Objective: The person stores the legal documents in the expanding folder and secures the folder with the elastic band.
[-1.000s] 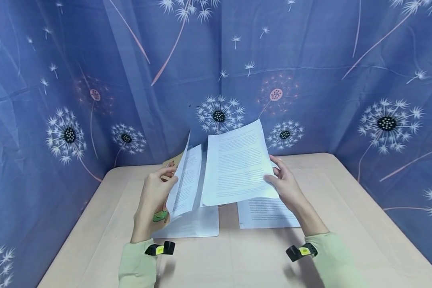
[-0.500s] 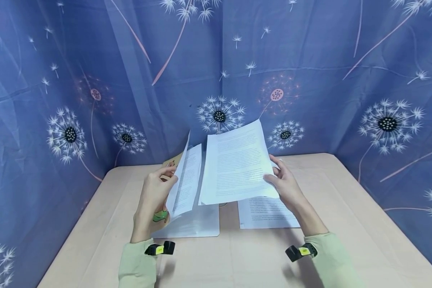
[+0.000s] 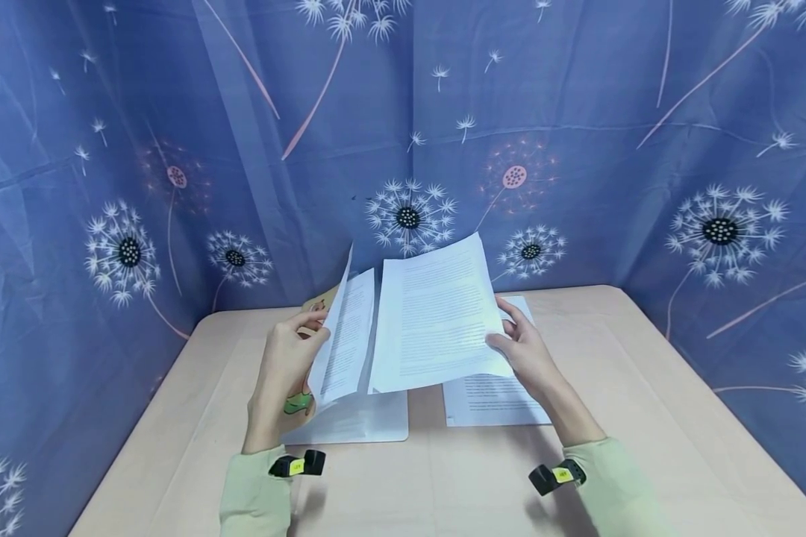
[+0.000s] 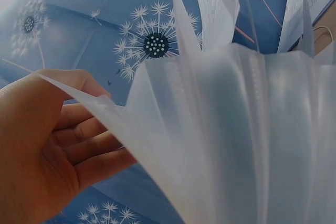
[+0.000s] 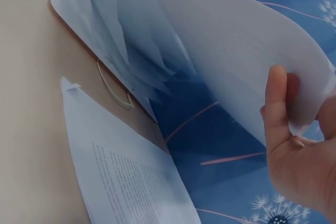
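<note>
An expanding file (image 3: 369, 421) with translucent pleated pockets (image 4: 226, 129) and an illustrated brown cover (image 3: 298, 403) stands fanned out left of centre. My left hand (image 3: 290, 358) pinches the upper edge of one of its pocket dividers between thumb and fingers. Printed paper (image 3: 349, 332) shows inside the spread pocket. My right hand (image 3: 527, 354) grips the right edge of a printed sheet (image 3: 439, 317), thumb in front and fingers behind. That sheet is raised and tilted, its left edge right beside the file's pockets. In the right wrist view the sheet (image 5: 236, 40) bows upward from the fingers.
Another printed sheet (image 3: 497, 403) lies on the pale tabletop (image 3: 470, 477), below my right hand. A thin elastic loop (image 5: 107, 82) sticks out from the file's edge. Blue dandelion-patterned cloth (image 3: 349, 149) hangs behind and around the table.
My right hand and its sheet have shifted slightly left and down, uncovering more of the paper on the table. My left hand stays in place on the file.
</note>
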### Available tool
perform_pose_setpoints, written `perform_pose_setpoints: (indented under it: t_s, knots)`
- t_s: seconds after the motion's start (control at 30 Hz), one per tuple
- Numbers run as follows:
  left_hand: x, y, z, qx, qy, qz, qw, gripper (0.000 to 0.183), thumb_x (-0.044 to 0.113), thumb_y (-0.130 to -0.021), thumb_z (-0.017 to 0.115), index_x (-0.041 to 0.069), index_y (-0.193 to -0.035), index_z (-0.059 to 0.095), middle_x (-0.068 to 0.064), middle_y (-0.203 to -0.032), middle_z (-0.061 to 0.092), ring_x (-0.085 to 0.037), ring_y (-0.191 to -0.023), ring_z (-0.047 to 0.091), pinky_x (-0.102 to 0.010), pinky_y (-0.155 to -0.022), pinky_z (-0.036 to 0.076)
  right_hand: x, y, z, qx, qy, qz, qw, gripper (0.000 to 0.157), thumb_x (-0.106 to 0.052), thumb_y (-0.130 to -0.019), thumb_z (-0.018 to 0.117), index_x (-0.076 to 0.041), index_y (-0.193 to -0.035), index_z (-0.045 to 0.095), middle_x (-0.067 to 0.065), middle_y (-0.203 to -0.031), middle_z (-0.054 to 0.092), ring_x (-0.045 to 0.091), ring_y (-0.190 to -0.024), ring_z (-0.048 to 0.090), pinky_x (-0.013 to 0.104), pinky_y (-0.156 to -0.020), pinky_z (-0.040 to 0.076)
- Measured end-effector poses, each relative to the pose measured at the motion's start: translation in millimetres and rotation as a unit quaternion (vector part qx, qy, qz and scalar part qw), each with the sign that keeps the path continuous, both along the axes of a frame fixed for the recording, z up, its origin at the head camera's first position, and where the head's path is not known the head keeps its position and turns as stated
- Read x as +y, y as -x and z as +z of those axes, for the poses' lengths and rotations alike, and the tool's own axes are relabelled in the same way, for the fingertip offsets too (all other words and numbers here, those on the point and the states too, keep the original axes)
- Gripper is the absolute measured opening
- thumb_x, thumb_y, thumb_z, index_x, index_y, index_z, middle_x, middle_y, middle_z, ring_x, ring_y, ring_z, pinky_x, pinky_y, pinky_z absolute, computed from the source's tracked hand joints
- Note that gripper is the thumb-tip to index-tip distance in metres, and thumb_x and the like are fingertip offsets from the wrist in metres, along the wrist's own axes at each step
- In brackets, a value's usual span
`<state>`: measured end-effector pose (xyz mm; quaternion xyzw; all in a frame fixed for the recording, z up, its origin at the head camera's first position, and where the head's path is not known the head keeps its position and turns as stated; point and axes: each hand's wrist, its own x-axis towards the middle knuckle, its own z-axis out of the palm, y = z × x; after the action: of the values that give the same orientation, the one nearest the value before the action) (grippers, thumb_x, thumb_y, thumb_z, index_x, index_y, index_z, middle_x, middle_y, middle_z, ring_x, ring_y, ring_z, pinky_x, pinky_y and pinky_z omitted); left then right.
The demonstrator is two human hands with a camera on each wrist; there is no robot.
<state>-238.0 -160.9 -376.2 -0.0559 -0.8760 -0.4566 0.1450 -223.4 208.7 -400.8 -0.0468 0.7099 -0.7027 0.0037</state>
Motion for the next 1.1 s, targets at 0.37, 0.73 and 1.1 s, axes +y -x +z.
perform_pose_setpoints:
  t_s: [0.37,0.73,1.1]
  knots:
    - [0.6,-0.2,0.6,0.004,0.002,0.007,1.0000,0.034,0.022,-0.091,0.061,0.012,-0.121,0.072,-0.007,-0.099,0.070,-0.020,-0.077,0.067,-0.031,-0.067,0.052,-8.1,-2.1,-3.8,-0.005,-0.030,-0.017,0.999,0.074,0.001,-0.095,0.049,-0.015,-0.159,0.016,0.026,-0.131,0.055,0.021,-0.102,0.069,0.025,-0.081,0.056]
    - [0.5,-1.5,1.5,-0.001,-0.002,0.006,1.0000,0.034,0.022,-0.091,0.061,0.013,-0.122,0.071,-0.007,-0.100,0.069,-0.020,-0.079,0.067,-0.033,-0.069,0.052,-0.4,-5.0,-6.0,-0.008,-0.035,-0.027,0.999,0.074,0.000,-0.096,0.049,-0.015,-0.160,0.013,0.026,-0.131,0.055,0.018,-0.102,0.068,0.023,-0.083,0.055]
    - [0.2,-2.5,2.1,0.000,0.002,0.007,1.0000,0.033,0.022,-0.091,0.061,0.012,-0.121,0.072,-0.008,-0.100,0.070,-0.019,-0.079,0.067,-0.031,-0.068,0.052,-3.0,-5.0,-6.7,-0.005,-0.029,-0.025,0.999,0.074,0.002,-0.095,0.049,-0.015,-0.159,0.016,0.024,-0.129,0.056,0.013,-0.097,0.068,0.023,-0.082,0.055]
